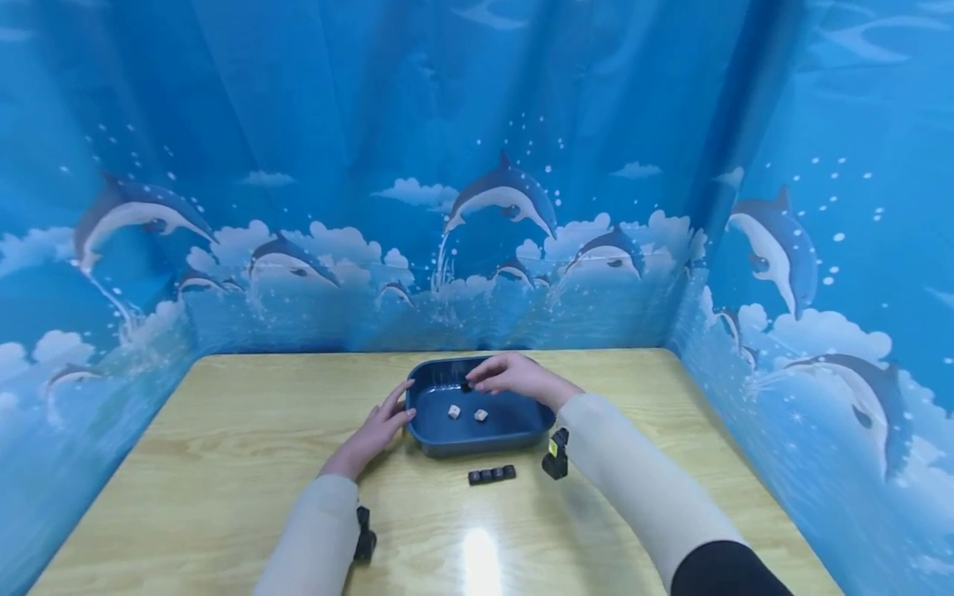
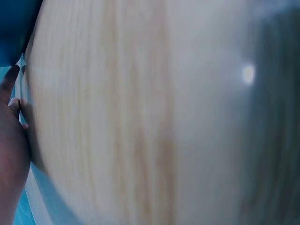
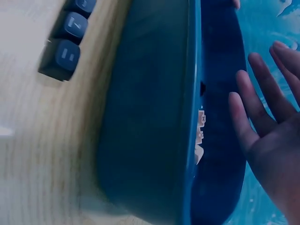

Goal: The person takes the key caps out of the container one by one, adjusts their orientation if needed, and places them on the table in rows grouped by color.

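Observation:
A dark blue tray (image 1: pixel 477 447) stands on the table. Two small white keycap-like pieces (image 1: pixel 481 415) lie on its floor. My left hand (image 1: pixel 376 434) rests against the tray's left end, fingers fairly straight along the wall; the left wrist view catches only part of this hand (image 2: pixel 11 150). Over the tray's far side reaches my right hand (image 1: pixel 517 378), and a small dark piece (image 1: pixel 466 386) shows right at its fingertips. In the right wrist view the fingers (image 3: pixel 262 105) are spread and extended, with the dark piece (image 3: pixel 202 88) lower, past the near rim.
A short row of black keycaps (image 1: pixel 492 475) sits on the wooden table (image 1: pixel 261 463) in front of the tray. Blue dolphin-print curtains (image 1: pixel 335 165) enclose the table's back and sides. Light glares off the tabletop near the front.

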Demonstrator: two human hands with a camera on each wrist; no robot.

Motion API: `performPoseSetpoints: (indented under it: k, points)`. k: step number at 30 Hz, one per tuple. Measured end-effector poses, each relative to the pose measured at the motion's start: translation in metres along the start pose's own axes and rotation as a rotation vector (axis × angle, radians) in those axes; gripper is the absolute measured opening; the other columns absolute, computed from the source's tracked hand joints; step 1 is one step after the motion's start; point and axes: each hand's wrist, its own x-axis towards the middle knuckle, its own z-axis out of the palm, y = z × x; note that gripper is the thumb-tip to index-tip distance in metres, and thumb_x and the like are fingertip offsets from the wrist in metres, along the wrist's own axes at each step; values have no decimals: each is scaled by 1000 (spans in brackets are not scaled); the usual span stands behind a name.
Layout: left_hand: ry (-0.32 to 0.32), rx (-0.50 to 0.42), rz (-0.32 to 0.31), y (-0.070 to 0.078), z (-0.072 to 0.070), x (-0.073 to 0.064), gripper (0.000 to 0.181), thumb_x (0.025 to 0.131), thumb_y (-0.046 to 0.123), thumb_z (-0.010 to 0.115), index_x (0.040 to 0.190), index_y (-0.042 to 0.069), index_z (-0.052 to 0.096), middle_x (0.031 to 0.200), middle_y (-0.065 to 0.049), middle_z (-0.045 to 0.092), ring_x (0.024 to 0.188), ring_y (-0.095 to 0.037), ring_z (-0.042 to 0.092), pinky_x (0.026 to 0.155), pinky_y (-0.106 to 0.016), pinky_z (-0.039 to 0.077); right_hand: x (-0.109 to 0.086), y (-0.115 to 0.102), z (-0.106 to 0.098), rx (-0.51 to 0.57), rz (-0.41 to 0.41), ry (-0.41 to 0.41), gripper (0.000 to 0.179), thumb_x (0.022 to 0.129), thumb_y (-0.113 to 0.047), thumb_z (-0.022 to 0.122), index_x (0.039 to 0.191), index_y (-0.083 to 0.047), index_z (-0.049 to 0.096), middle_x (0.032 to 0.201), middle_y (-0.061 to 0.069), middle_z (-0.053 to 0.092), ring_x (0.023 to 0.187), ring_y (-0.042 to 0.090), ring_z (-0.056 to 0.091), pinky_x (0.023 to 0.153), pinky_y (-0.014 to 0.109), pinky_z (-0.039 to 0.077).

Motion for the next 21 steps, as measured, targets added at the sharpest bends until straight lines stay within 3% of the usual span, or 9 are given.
performPoseSetpoints:
  k: [4,9,15,21]
  points:
    - [4,7,3,1,-3,-1,61,102,39,46,156,33,18,154,-23,28,141,-49,-16,107,-66,-15,12,-2,-1,-75,3,-63,31,95,-13,65,126,-10,67,125,0,64,111,17,61,95,42,51]
    - [12,0,18,0,-3,-2,61,103,35,46,156,31,18,152,-24,30,141,-49,-15,107,-65,-16,24,-3,-2,-162,21,-108,35,91,-4,67,127,-7,65,123,3,65,117,24,58,94,35,51]
    - [11,-12,33,0,0,0,61,103,33,48,156,28,20,151,-25,33,141,-51,-14,107,-67,-14,33,-1,-5,-242,66,-151,39,91,-4,68,130,-6,63,130,5,61,123,28,53,94,34,50]
    - [20,-20,38,2,3,0,60,103,33,48,156,29,21,151,-25,34,142,-48,-13,108,-66,-13,36,-1,-6,-362,60,-172,43,90,-7,69,132,-11,62,138,5,54,125,26,50,100,38,45]
